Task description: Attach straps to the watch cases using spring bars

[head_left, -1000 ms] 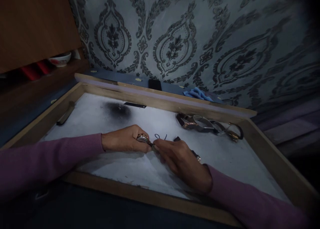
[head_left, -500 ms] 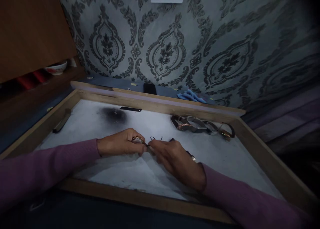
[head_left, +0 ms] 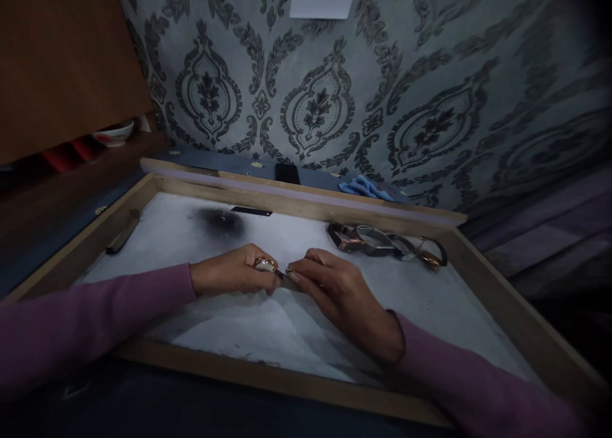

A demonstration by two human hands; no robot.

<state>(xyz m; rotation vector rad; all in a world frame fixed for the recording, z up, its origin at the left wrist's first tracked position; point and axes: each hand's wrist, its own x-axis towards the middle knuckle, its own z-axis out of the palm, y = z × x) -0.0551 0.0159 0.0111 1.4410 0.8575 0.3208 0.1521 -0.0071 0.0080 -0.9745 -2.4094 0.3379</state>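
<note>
Evidently, the watch [head_left: 264, 266] sits over the tray [head_left: 287, 377], clasped in the left hand [head_left: 228, 273]; the right hand [head_left: 342, 288] pinches at its strap [head_left: 282, 275]. Likely light, slippery; best held edgewise.

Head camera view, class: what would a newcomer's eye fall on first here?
Probably the shiny watch in the left hand, near the middle, with the right hand's fingertips close beside it. Next, the dark smudge on the pale floor of the wooden tray, toward its far left, and the row of watches along the far wall at right.
</note>
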